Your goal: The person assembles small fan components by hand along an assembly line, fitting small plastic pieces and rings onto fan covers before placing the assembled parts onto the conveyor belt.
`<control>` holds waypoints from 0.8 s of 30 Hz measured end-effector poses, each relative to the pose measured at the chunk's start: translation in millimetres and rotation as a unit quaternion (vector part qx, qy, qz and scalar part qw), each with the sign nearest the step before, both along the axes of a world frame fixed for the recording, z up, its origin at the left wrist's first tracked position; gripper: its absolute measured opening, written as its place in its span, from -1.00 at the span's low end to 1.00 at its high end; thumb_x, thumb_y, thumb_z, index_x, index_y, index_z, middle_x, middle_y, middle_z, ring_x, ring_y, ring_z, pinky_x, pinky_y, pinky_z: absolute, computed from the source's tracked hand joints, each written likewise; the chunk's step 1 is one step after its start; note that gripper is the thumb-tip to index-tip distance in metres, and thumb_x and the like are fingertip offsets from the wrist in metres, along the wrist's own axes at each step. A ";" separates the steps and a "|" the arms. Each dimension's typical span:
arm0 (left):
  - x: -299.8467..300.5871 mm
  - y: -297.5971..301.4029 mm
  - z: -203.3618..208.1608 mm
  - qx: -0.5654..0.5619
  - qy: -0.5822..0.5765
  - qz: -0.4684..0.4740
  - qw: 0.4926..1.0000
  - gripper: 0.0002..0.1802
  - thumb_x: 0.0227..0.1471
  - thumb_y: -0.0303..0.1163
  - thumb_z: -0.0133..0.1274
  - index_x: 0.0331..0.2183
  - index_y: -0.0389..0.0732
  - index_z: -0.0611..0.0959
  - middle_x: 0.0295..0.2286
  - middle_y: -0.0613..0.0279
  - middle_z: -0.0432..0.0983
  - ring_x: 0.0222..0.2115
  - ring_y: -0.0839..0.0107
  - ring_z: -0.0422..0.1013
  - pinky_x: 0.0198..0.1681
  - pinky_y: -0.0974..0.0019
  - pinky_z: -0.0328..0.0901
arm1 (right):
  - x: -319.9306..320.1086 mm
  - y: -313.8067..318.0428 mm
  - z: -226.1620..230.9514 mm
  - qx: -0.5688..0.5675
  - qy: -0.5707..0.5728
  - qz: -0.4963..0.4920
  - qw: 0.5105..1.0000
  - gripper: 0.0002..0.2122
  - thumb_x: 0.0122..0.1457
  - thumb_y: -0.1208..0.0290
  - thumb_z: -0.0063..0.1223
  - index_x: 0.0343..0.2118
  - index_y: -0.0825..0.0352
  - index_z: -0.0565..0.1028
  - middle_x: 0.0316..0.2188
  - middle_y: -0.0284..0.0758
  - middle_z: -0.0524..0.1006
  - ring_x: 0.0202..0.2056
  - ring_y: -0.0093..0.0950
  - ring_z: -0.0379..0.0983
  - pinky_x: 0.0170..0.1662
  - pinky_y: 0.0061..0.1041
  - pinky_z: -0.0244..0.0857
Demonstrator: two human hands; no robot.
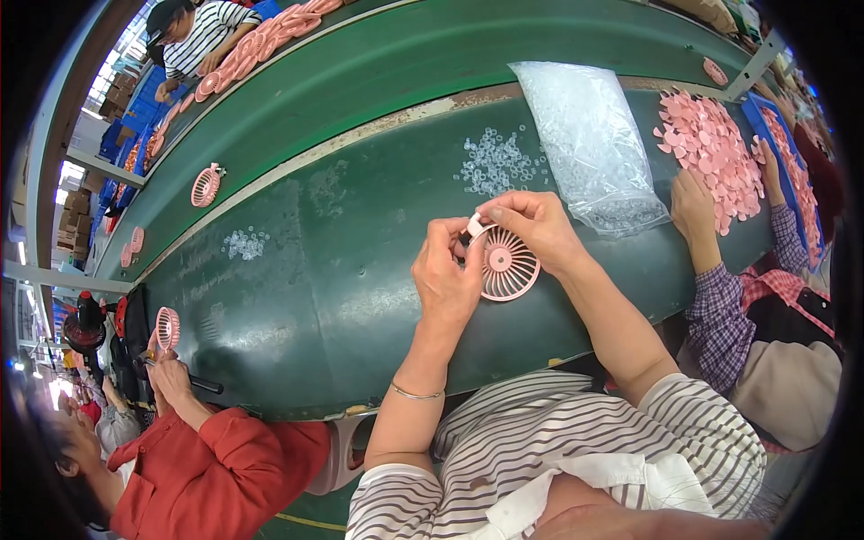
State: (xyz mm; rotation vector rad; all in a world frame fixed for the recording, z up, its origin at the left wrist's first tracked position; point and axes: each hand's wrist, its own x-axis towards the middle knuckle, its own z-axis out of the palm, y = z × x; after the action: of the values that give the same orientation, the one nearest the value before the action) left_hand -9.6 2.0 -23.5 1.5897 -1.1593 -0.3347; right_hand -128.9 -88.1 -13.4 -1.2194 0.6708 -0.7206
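Before me, over the green work surface, is a round pink fan head with a ribbed grille and a small hub in its middle. My left hand is closed on its left edge. A small white piece sits at the fan's upper left edge, and the thumb and fingers of my right hand pinch at it. A dark bit shows between the hands just below the white piece. My fingers partly cover where the white piece meets the fan.
Beyond my hands lie loose clear rings and a clear bag of them; a smaller ring pile is left. Pink pieces are heaped right, by a co-worker's hand. A person in red holds another pink fan. A conveyor runs behind.
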 end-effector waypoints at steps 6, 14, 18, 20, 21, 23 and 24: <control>3.4 -1.4 4.6 -0.023 0.015 0.015 1.000 -0.63 -0.20 -0.57 0.14 -0.23 -0.23 0.51 -0.53 0.24 0.47 -0.66 0.50 0.30 -0.55 0.42 0.27 | -0.8 -0.2 -1.0 0.004 -0.020 0.040 0.999 -0.81 0.14 0.50 -0.03 -0.24 0.50 0.48 -0.32 -0.24 0.52 -0.31 -0.59 0.46 -0.26 -0.60 0.38; 9.3 -1.3 3.3 -0.047 -0.044 -0.006 0.998 -0.67 -0.20 -0.60 0.14 -0.26 -0.23 0.59 -0.49 0.22 0.48 -0.68 0.55 0.27 -0.58 0.48 0.24 | 0.3 -7.1 -6.2 0.134 -0.086 0.063 0.985 -0.78 0.14 0.45 0.00 -0.26 0.52 0.47 -0.35 -0.22 0.53 -0.34 -0.53 0.49 -0.25 -0.56 0.41; 9.8 -0.6 6.0 -0.035 -0.036 -0.021 0.999 -0.69 -0.18 -0.60 0.14 -0.26 -0.25 0.59 -0.48 0.26 0.48 -0.66 0.61 0.26 -0.58 0.52 0.22 | -1.7 -8.7 -7.8 0.164 -0.105 0.071 0.978 -0.78 0.14 0.41 0.01 -0.29 0.52 0.48 -0.36 -0.21 0.53 -0.34 -0.49 0.49 -0.24 -0.54 0.41; 9.3 -1.4 5.0 -0.045 -0.002 -0.031 0.999 -0.72 -0.15 -0.59 0.14 -0.27 -0.27 0.58 -0.45 0.30 0.49 -0.61 0.66 0.28 -0.55 0.55 0.22 | -3.0 -8.5 -4.1 0.186 -0.096 0.079 0.975 -0.76 0.14 0.39 0.00 -0.29 0.52 0.48 -0.35 -0.20 0.53 -0.34 -0.48 0.49 -0.23 -0.53 0.41; 9.4 -3.4 -1.2 -0.061 0.055 -0.043 0.996 -0.72 -0.13 -0.58 0.13 -0.26 -0.29 0.57 -0.42 0.30 0.50 -0.53 0.66 0.33 -0.46 0.57 0.26 | -4.0 -9.0 -1.2 0.198 -0.103 0.079 0.972 -0.74 0.14 0.37 0.00 -0.32 0.54 0.48 -0.37 -0.17 0.53 -0.34 -0.48 0.49 -0.23 -0.52 0.41; 12.8 -5.8 -4.1 -0.074 0.100 -0.083 0.989 -0.70 -0.11 -0.59 0.11 -0.23 -0.32 0.54 -0.38 0.25 0.50 -0.44 0.61 0.39 -0.36 0.54 0.30 | -2.8 -15.2 -7.8 0.252 -0.120 0.071 0.958 -0.72 0.14 0.34 0.00 -0.34 0.56 0.48 -0.40 -0.14 0.52 -0.41 -0.48 0.49 -0.30 -0.51 0.42; 8.8 -7.2 -1.4 -0.083 0.167 -0.089 0.978 -0.70 -0.07 -0.60 0.09 -0.21 -0.37 0.51 -0.36 0.21 0.50 -0.38 0.55 0.42 -0.29 0.51 0.33 | -7.4 -18.4 -5.5 0.259 -0.086 0.064 0.960 -0.69 0.15 0.32 -0.02 -0.39 0.58 0.48 -0.46 -0.16 0.52 -0.49 -0.48 0.47 -0.39 -0.52 0.41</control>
State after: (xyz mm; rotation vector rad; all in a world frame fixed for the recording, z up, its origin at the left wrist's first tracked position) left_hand -0.8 -5.2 -24.9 1.2314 -1.0394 -0.5838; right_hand -136.3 -106.5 -19.0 -0.7005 0.5817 -0.4931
